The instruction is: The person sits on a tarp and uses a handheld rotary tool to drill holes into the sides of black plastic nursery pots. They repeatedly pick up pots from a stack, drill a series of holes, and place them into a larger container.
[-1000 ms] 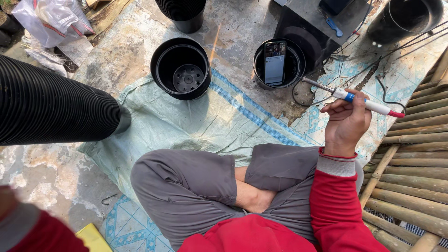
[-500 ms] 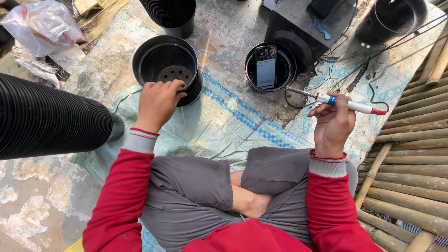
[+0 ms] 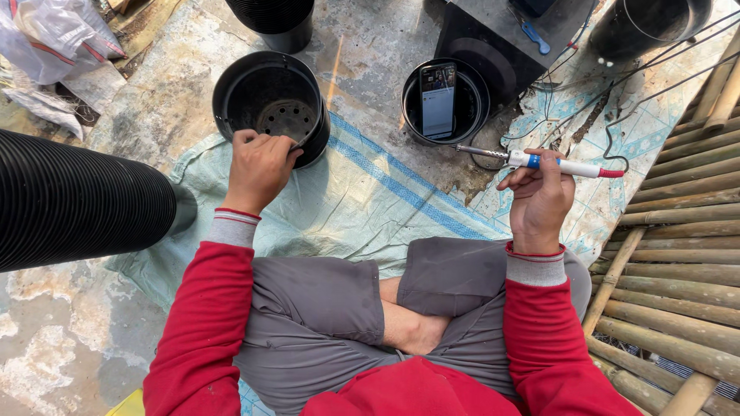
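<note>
I sit cross-legged on a pale woven sheet [image 3: 347, 208]. My left hand [image 3: 258, 168] grips the near rim of a black plastic pot [image 3: 270, 104] with holes in its bottom. My right hand [image 3: 539, 196] holds a white, blue and red soldering iron [image 3: 539, 161] level, its metal tip pointing left. Just beyond that tip a second black pot [image 3: 412, 115] holds an upright phone [image 3: 438, 100] with a lit screen.
A long stack of nested black pots [image 3: 77, 200] lies on its side at my left. Bamboo poles [image 3: 678, 254] lie at the right. A black box [image 3: 493, 38], cables [image 3: 609, 131], more black pots [image 3: 277, 19] and plastic bags [image 3: 54, 42] sit at the far side.
My left hand came in from the lower left and took hold of the black pot's rim. The right hand has kept the soldering iron level throughout.
</note>
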A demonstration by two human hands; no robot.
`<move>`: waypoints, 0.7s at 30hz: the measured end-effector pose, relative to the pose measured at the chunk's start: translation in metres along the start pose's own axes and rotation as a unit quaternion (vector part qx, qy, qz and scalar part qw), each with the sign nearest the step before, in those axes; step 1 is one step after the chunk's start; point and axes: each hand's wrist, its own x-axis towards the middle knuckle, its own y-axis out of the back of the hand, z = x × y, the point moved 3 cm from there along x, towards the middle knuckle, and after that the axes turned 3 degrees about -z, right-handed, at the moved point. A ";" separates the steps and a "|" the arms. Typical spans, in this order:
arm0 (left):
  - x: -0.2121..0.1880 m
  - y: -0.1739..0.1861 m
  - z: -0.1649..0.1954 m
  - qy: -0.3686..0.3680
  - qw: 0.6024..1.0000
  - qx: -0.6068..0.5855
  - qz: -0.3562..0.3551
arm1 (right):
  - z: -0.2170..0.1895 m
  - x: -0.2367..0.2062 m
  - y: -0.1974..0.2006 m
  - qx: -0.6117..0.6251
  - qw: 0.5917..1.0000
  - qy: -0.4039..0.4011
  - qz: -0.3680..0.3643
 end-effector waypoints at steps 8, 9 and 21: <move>-0.004 -0.006 -0.001 -0.014 0.999 0.033 0.026 | 0.005 0.000 -0.002 0.014 1.000 -0.017 -0.004; -0.005 -0.008 -0.001 -0.013 0.999 0.037 0.026 | 0.005 0.000 -0.002 0.016 1.000 -0.018 -0.006; 0.002 0.013 -0.008 0.044 0.985 0.035 0.166 | 0.002 0.001 0.000 0.023 1.000 -0.013 -0.004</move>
